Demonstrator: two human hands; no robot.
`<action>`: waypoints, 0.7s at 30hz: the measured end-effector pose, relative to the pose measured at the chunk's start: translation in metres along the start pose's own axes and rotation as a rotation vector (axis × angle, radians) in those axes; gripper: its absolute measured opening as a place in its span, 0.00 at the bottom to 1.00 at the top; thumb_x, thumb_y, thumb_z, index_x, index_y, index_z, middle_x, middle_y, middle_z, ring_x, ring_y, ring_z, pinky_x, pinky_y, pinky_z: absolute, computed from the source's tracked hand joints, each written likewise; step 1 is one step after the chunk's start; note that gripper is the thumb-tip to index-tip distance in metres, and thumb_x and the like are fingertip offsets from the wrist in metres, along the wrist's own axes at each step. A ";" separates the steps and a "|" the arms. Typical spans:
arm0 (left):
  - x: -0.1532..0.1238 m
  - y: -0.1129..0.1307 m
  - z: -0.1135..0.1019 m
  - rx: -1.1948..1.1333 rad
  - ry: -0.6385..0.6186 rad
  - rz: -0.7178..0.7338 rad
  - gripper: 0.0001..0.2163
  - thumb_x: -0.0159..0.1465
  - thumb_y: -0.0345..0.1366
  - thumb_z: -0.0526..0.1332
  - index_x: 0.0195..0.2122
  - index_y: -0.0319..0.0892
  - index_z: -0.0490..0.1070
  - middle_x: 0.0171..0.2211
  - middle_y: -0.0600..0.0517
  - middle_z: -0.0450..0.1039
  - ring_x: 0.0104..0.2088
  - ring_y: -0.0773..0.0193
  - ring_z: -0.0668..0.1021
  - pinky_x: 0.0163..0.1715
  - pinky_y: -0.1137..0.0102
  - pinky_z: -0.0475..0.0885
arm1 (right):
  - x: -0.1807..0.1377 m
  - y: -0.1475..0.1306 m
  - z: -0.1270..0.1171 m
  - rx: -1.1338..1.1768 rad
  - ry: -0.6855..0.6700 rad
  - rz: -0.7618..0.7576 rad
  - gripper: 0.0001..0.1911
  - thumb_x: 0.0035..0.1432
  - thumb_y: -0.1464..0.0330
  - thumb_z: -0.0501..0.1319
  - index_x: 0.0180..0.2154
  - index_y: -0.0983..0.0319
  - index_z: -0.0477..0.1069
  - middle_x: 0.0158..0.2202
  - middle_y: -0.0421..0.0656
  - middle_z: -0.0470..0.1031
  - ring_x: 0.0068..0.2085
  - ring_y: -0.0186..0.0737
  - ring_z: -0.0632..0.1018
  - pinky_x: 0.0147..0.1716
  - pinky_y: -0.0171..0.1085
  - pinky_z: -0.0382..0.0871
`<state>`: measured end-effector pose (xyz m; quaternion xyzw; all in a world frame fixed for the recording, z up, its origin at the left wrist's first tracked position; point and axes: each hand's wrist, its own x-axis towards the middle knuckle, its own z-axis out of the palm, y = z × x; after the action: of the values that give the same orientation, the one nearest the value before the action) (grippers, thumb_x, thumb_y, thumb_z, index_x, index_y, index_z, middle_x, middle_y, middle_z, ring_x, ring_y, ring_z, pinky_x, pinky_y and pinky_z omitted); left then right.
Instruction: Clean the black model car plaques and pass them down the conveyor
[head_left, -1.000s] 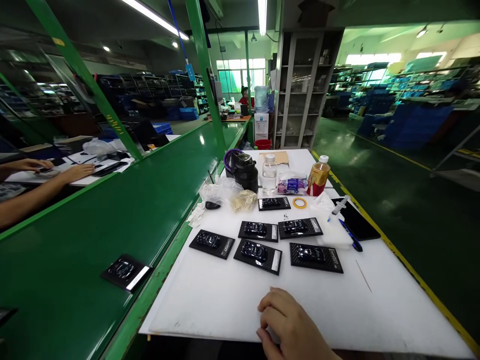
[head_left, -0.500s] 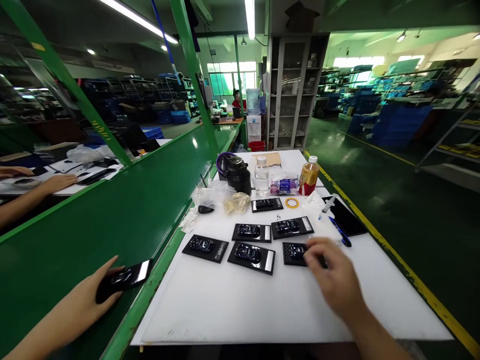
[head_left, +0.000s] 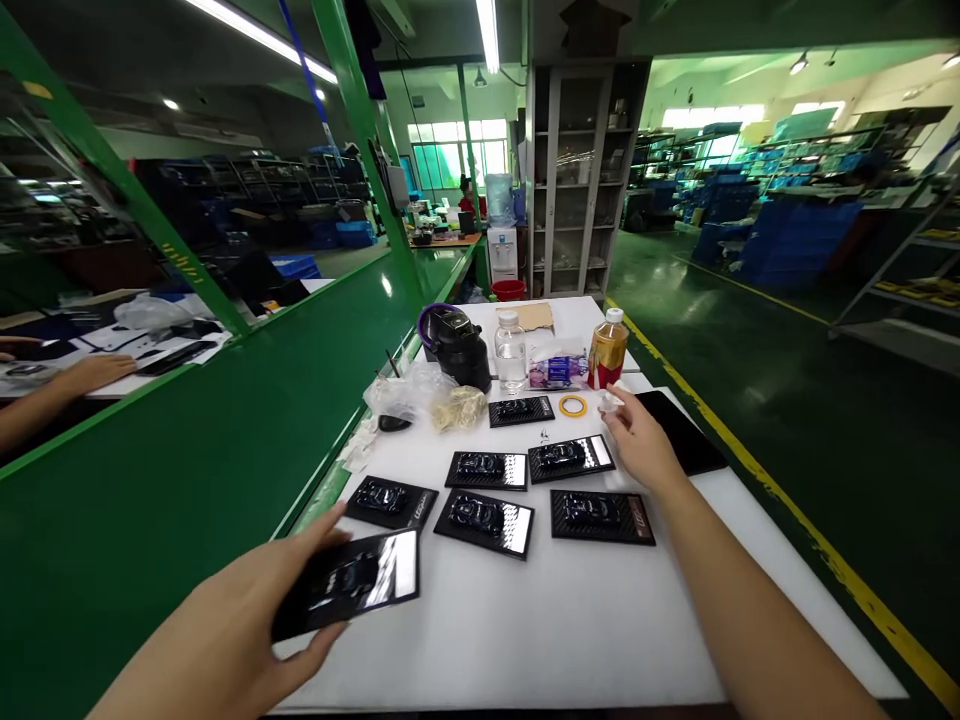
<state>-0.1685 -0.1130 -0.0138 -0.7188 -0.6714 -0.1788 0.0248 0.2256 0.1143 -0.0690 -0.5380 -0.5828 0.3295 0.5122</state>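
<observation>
My left hand [head_left: 259, 615] grips a black plaque with a glossy dark car emblem [head_left: 349, 585], tilted over the near left corner of the white board [head_left: 570, 630]. Several more black plaques lie in rows on the board, among them one at the near right [head_left: 602, 516] and one in the middle [head_left: 484, 518]. My right hand [head_left: 637, 442] reaches to the far right of the board, fingers closed round something small and pale [head_left: 611, 403] that I cannot name. It sits beside a dark tablet-like slab [head_left: 679, 430] and a yellow tape ring [head_left: 573, 405].
A green conveyor belt [head_left: 225, 440] runs along the left. At the board's far end stand a black jug [head_left: 459, 347], a clear bottle [head_left: 511, 351], a tea bottle [head_left: 607, 349] and plastic bags [head_left: 409, 392]. Another person's hand [head_left: 86, 374] rests across the belt.
My left hand lifted the plaque off the green belt and brought it over the board's near corner. My right hand moved from the near-right plaque to the small pale item by the dark slab.
</observation>
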 end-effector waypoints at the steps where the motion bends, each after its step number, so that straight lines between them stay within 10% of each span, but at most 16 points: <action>1: 0.014 0.016 -0.002 0.048 -0.045 0.114 0.39 0.57 0.44 0.64 0.68 0.62 0.47 0.50 0.54 0.78 0.47 0.46 0.80 0.45 0.56 0.76 | 0.001 0.000 -0.001 0.052 0.017 0.020 0.20 0.52 0.60 0.63 0.47 0.60 0.73 0.38 0.45 0.77 0.41 0.47 0.76 0.52 0.50 0.65; 6: 0.088 0.093 0.016 0.005 0.001 0.391 0.42 0.56 0.41 0.64 0.69 0.53 0.42 0.51 0.50 0.77 0.48 0.48 0.79 0.47 0.58 0.74 | -0.003 -0.049 -0.015 0.529 0.145 -0.084 0.14 0.56 0.59 0.56 0.44 0.56 0.65 0.32 0.38 0.66 0.35 0.37 0.72 0.44 0.42 0.70; 10: 0.116 0.139 0.062 -0.120 0.023 0.405 0.46 0.55 0.38 0.64 0.69 0.48 0.37 0.50 0.47 0.77 0.46 0.49 0.79 0.46 0.56 0.74 | -0.025 -0.099 -0.014 1.036 -0.326 -0.077 0.22 0.57 0.46 0.53 0.29 0.57 0.65 0.22 0.35 0.55 0.22 0.34 0.61 0.25 0.36 0.64; 15: 0.105 0.156 0.104 -0.276 0.178 0.446 0.47 0.53 0.36 0.65 0.70 0.44 0.38 0.49 0.45 0.77 0.45 0.51 0.80 0.44 0.59 0.76 | -0.044 -0.094 0.000 1.268 -0.632 -0.056 0.37 0.54 0.32 0.46 0.17 0.58 0.50 0.13 0.32 0.44 0.16 0.30 0.49 0.17 0.33 0.50; 21: 0.098 0.155 0.106 -0.319 0.316 0.447 0.44 0.54 0.36 0.65 0.69 0.36 0.46 0.47 0.45 0.79 0.43 0.53 0.80 0.43 0.61 0.77 | -0.048 -0.082 0.004 1.362 -0.726 -0.029 0.36 0.58 0.37 0.46 0.16 0.58 0.49 0.12 0.32 0.44 0.15 0.30 0.48 0.15 0.34 0.45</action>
<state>0.0094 -0.0048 -0.0527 -0.8066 -0.4484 -0.3812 0.0544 0.1932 0.0524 -0.0050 0.0453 -0.3897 0.7645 0.5115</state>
